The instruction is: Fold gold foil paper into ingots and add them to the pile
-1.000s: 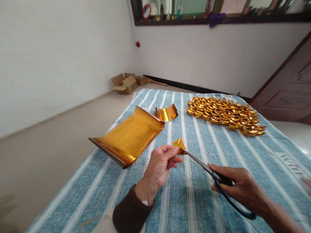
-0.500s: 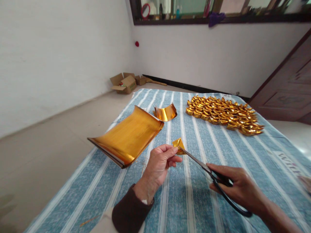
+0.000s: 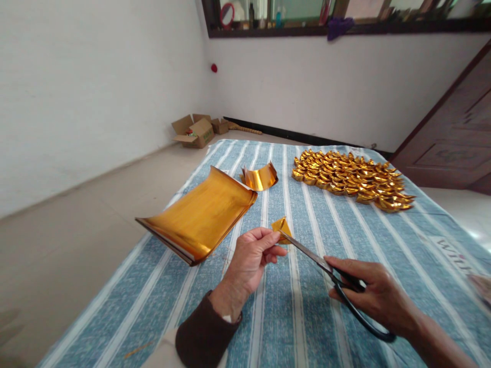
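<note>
The left hand (image 3: 249,258) pinched the small folded gold paper (image 3: 282,227) at its fingertips, while the right hand (image 3: 374,296) gripped the closed scissors (image 3: 330,273), whose blades ran toward ten o'clock, tips touching the paper.

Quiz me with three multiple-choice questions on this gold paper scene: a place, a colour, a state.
1. Where does the heap of folded gold paper pieces lie?
A far right of the blue striped cloth
B cardboard box
C floor
2. What colour are the scissor handles?
A red
B black
C white
3. What does the left hand pinch?
A nothing
B a pencil
C a small folded gold paper

Answers: 1 A, it lies on the stripes; 2 B, a black loop shows under the right hand, which holds the metal scissors; 3 C, gold shows at its fingertips.
</note>
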{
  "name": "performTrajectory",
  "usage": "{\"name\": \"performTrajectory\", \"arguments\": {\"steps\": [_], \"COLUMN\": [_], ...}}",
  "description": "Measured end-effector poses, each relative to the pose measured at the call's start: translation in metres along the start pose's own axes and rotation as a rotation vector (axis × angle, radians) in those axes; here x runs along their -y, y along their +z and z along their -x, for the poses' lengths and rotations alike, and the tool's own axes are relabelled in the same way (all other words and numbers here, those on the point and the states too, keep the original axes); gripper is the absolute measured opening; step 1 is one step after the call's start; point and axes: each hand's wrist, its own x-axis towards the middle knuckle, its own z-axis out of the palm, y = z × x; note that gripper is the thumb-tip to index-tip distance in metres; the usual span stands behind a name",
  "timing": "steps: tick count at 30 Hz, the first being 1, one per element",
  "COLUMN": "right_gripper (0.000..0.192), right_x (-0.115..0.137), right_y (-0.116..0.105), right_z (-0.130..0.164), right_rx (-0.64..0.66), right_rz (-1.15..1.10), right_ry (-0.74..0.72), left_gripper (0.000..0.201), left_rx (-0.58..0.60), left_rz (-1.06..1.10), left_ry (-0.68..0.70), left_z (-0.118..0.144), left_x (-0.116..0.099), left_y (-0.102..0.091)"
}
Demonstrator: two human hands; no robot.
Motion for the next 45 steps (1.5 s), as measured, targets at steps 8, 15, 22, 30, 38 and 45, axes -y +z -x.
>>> {"name": "performTrajectory", "arguments": {"steps": [8, 15, 22, 30, 38, 45], "right_gripper": [0.042, 0.042, 0.042, 0.043, 0.047, 0.057], "right_x": [0.001, -0.001, -0.002, -0.001, -0.023, -0.067], "right_y": [0.0, 0.001, 0.002, -0.002, -0.005, -0.041], "right_z": [0.0, 0.001, 0.002, 0.001, 0.008, 0.029], "right_rx": [-0.015, -0.016, 0.006, 0.045, 0.076, -0.465], "right_rz": [0.014, 0.016, 0.004, 0.002, -0.06, 0.49], "right_ry": [-0.001, 0.005, 0.029, 0.05, 0.159, 0.519], "left_gripper": [0.019, 0.02, 0.019, 0.018, 0.013, 0.014], "left_rx": [-0.006, -0.003, -0.005, -0.004, -0.056, -0.114], "left_rz": [0.026, 0.027, 0.022, 0.022, 0.129, 0.3], "left_ry": [-0.017, -0.022, -0.029, -0.013, -0.089, -0.162], "left_z": [0.0, -0.001, -0.001, -0.001, -0.006, -0.012], "left_x": [0.002, 0.002, 0.002, 0.002, -0.002, -0.002], "left_y": [0.0, -0.001, -0.001, 0.0, -0.002, -0.007]}}
